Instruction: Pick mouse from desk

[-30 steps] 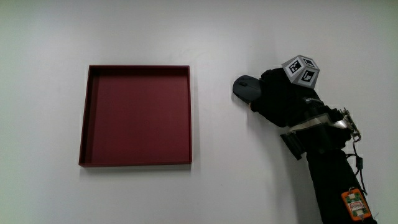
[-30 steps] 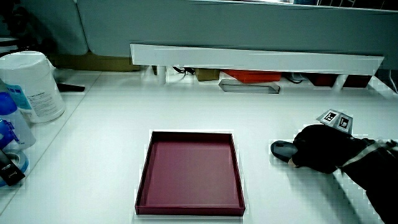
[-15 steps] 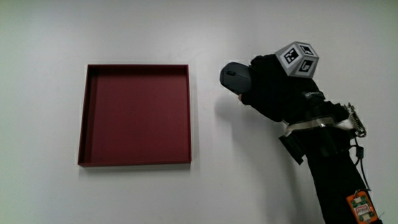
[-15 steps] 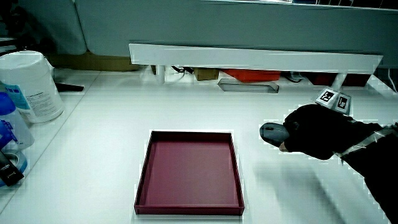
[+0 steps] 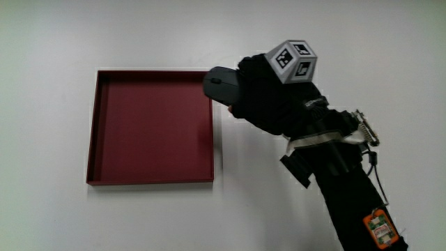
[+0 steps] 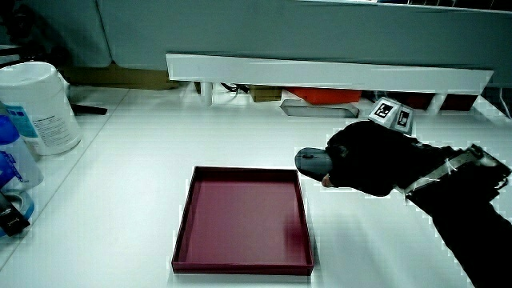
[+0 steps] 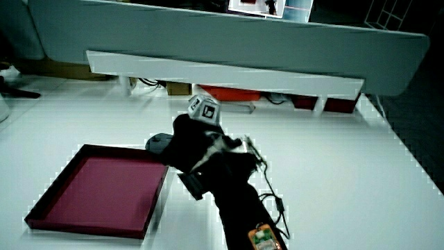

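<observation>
A dark grey mouse (image 5: 219, 83) is held up off the white table in the gloved hand (image 5: 259, 94), whose fingers are curled around it. The mouse hangs over the corner of the dark red tray (image 5: 104, 125) that lies farthest from the person. In both side views the mouse (image 6: 312, 162) (image 7: 160, 144) shows raised above the tray's rim (image 6: 240, 170) (image 7: 125, 152), with the hand (image 6: 360, 156) (image 7: 194, 142) closed on its rear part. The patterned cube (image 5: 293, 60) rides on the back of the hand. Inside, the tray holds nothing.
A white tub (image 6: 44, 110) and a blue-labelled bottle (image 6: 11, 164) stand at the table's edge in a side view. A low white partition (image 6: 328, 76) (image 7: 222, 75) runs along the table, with cables and a red item under it.
The hand lifted the mouse off the table and carried it sideways toward the tray, until it hangs over the tray's corner.
</observation>
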### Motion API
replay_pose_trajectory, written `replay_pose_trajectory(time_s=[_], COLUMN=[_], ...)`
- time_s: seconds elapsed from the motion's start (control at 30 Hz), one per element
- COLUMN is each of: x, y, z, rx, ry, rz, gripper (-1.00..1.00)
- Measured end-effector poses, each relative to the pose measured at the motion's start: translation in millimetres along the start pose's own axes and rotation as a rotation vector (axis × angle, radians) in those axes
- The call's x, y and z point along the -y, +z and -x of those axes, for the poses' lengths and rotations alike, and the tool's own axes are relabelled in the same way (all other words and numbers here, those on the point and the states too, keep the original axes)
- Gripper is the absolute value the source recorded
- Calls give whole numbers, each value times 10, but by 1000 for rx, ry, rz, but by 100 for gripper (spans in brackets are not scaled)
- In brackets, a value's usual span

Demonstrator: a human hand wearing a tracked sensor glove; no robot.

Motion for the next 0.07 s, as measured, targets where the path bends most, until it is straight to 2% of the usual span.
replay_pose_trajectory(time_s=[0.07], x=[-34], y=[-45], z=[70], rx=[8], ry=[11], rz=[3], gripper=[100])
